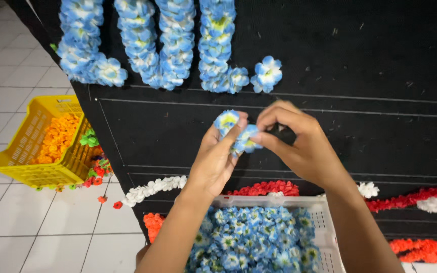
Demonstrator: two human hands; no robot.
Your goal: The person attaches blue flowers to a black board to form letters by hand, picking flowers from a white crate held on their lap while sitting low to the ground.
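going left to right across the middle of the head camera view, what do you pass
Yellow basket of orange flowers → left hand → blue flowers pinched between both hands → right hand, all in front of the black board.

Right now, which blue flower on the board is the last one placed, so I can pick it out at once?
Start at the black board and its upper rows of blue flowers. Follow them to their right end, above the right hand. The single blue flower sits there, apart from the packed columns, with bare board further right.
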